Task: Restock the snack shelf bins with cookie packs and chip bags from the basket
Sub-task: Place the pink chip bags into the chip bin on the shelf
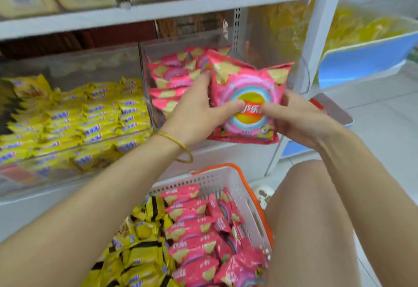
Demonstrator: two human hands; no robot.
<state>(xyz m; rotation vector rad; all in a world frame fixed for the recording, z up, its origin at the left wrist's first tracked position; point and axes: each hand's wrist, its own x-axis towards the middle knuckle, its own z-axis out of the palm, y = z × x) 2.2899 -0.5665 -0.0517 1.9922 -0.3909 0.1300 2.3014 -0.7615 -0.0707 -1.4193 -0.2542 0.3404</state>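
The white slotted plastic basket with an orange rim [228,181], nearest, holds more stock. Above it, the left hand [196,114] and right hand [291,117] grip what looks like a small stack of pink foil chip bags [244,83], held upright, fingers curled round either edge. The clear plastic shelf bin [143,60] of matching bags sits just beyond and to the left, nearer the left hand.
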